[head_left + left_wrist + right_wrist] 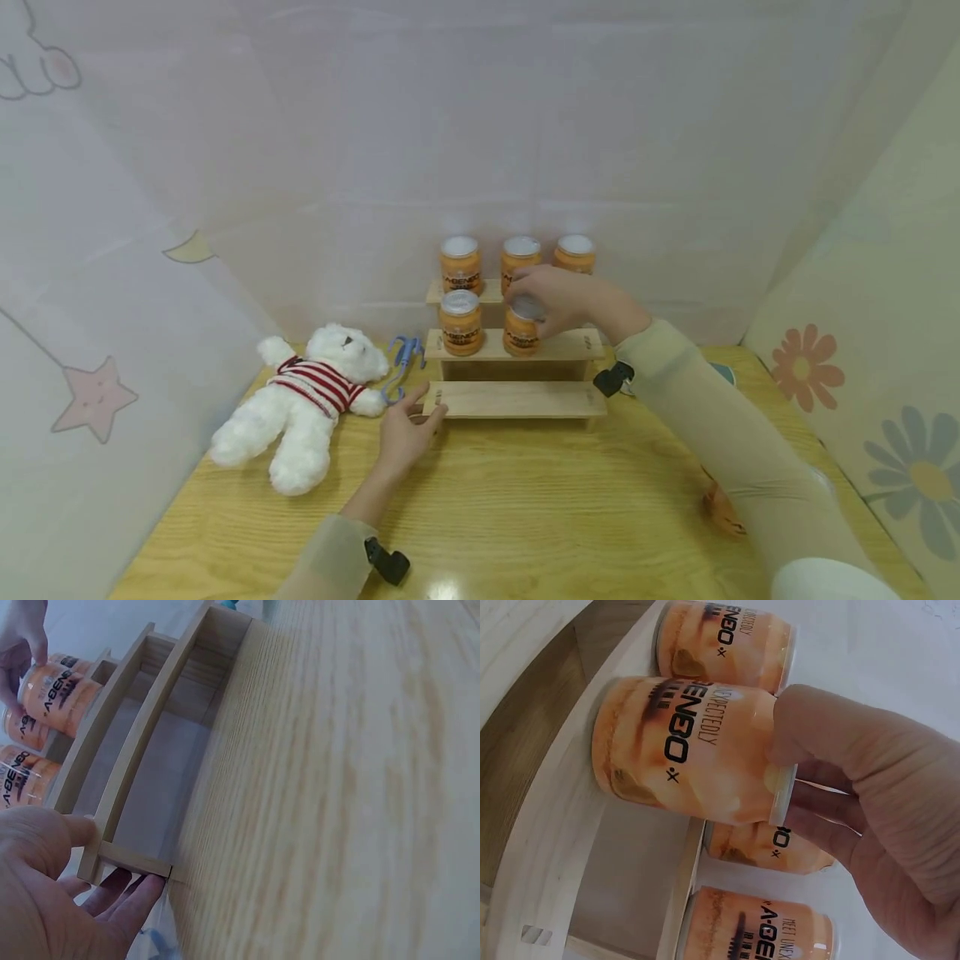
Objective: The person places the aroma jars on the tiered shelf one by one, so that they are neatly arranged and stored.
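Note:
A three-step wooden display stand (517, 400) is at the back of the table. My right hand (566, 296) grips an orange can (521, 335) by its upper end, thumb and fingers around the rim; the can is upright at the middle step. Another orange can (461, 329) sits to its left on that step. Three more stand in a row on the top step, the right one (575, 254) partly behind my hand. With my left hand (56, 892), I hold the stand's lower left end, thumb at the bottom board and fingers around the side leg.
Left of the stand lies a white plush bear (315, 392) in a red-striped top, with a blue hooked item (405, 362) beside it. An orange object (722, 508) is partly hidden by my right forearm. Printed cloth walls (480, 125) enclose the table.

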{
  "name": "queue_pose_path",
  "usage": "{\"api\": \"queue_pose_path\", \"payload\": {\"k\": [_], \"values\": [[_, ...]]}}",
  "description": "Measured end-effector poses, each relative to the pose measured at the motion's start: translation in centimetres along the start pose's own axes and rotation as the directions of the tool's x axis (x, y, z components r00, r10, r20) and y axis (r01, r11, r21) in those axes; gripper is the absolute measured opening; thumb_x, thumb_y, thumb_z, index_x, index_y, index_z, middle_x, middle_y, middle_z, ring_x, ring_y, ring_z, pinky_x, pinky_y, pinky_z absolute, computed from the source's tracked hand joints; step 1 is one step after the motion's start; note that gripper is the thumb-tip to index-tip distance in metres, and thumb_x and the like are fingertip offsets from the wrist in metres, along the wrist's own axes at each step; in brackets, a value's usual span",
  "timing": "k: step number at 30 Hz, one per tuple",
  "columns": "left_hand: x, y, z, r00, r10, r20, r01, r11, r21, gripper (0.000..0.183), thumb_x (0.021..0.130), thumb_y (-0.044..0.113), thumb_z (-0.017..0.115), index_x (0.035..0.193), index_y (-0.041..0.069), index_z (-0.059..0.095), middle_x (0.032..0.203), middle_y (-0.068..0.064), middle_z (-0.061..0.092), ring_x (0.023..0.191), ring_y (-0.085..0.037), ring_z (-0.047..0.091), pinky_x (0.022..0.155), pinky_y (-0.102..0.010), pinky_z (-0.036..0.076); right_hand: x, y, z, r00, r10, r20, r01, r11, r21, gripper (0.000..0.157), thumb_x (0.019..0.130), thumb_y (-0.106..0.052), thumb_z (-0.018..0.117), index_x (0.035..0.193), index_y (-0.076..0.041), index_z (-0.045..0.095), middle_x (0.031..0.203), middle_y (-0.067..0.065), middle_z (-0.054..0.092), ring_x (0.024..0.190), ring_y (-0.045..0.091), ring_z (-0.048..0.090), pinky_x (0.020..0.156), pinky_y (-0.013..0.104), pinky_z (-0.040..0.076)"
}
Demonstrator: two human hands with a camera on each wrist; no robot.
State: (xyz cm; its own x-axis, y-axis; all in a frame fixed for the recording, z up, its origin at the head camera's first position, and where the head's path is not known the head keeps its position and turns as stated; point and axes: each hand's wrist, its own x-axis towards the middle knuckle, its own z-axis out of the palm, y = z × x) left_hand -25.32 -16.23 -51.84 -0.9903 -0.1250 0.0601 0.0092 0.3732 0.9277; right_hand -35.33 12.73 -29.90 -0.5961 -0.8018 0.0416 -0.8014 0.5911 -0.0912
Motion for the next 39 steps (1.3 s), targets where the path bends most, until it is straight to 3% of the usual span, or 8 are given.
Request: {"api": "queue_pose_path", "payload": {"k": [8, 13, 17, 21, 29, 39], "values": [[-0.1, -0.2, 0.2, 1.0, 0.004, -0.009, -0.004, 1.0, 0.014, 0.064, 0.098, 0.022, 0.079, 0.156, 0.009, 0.055, 0.12, -0.026, 0.072, 0.097, -0.033, 0.081, 0.071, -0.024, 0.064, 0.3, 0.0, 1.6, 0.999, 0.049, 0.02, -0.048, 0.998, -0.044, 0.059, 0.089, -0.001, 0.072, 0.147, -0.009, 0.063, 0.147, 0.015, 0.058, 0.134, 0.033, 0.06, 0.108, 0.047, 0.057], [-0.1, -0.2, 0.4, 1.0, 0.005, -0.011, -0.005, 1.0, 0.001, 0.063, 0.098, 0.021, 0.079, 0.155, 0.01, 0.055, 0.121, -0.026, 0.073, 0.096, -0.034, 0.081, 0.07, -0.023, 0.064, -0.2, 0.2, 2.8, 0.999, 0.048, -0.007, -0.049, 0.998, -0.048, 0.064, 0.093, 0.004, 0.062, 0.155, -0.005, 0.054, 0.163, 0.016, 0.051, 0.14, 0.035, 0.059, 0.094, 0.041, 0.057], [-0.2, -0.2, 0.5, 1.0, 0.006, -0.015, -0.006, 1.0, 0.004, 0.063, 0.098, 0.021, 0.08, 0.155, 0.01, 0.056, 0.121, -0.026, 0.073, 0.095, -0.032, 0.081, 0.071, -0.023, 0.064, -0.8, 0.1, 3.2, 0.999, 0.041, -0.02, -0.042, 0.996, -0.075, 0.065, 0.097, -0.003, 0.067, 0.159, -0.006, 0.049, 0.167, 0.016, 0.046, 0.143, 0.038, 0.056, 0.099, 0.043, 0.058], [-0.2, -0.1, 0.6, 1.0, 0.002, -0.022, -0.002, 1.0, 0.0, 0.063, 0.098, 0.02, 0.08, 0.155, 0.01, 0.056, 0.119, -0.025, 0.074, 0.094, -0.032, 0.081, 0.069, -0.022, 0.063, -1.0, 0.0, 3.5, 0.999, 0.008, -0.045, -0.013, 0.993, -0.114, 0.063, 0.1, -0.014, 0.072, 0.158, -0.004, 0.049, 0.166, 0.016, 0.046, 0.144, 0.039, 0.056, 0.108, 0.047, 0.057], [-0.2, -0.1, 0.4, 0.999, -0.003, -0.038, 0.003, 1.0, 0.02, 0.063, 0.098, 0.021, 0.08, 0.155, 0.011, 0.056, 0.12, -0.025, 0.072, 0.097, -0.032, 0.081, 0.071, -0.024, 0.065, -1.0, 0.0, 4.0, 0.989, 0.0, -0.148, -0.018, 0.993, -0.117, 0.052, 0.099, -0.015, 0.076, 0.148, -0.003, 0.062, 0.156, 0.016, 0.058, 0.14, 0.036, 0.059, 0.116, 0.048, 0.054], [-0.3, 0.0, 0.3, 0.999, -0.012, -0.044, 0.013, 1.0, 0.019, 0.062, 0.098, 0.022, 0.08, 0.154, 0.01, 0.057, 0.123, -0.025, 0.07, 0.1, -0.034, 0.08, 0.076, -0.029, 0.066, -1.7, -0.1, 3.9, 0.962, -0.012, -0.273, -0.024, 0.991, -0.13, 0.046, 0.093, -0.017, 0.083, 0.136, -0.005, 0.071, 0.14, 0.014, 0.071, 0.127, 0.032, 0.069, 0.107, 0.046, 0.06]]}}
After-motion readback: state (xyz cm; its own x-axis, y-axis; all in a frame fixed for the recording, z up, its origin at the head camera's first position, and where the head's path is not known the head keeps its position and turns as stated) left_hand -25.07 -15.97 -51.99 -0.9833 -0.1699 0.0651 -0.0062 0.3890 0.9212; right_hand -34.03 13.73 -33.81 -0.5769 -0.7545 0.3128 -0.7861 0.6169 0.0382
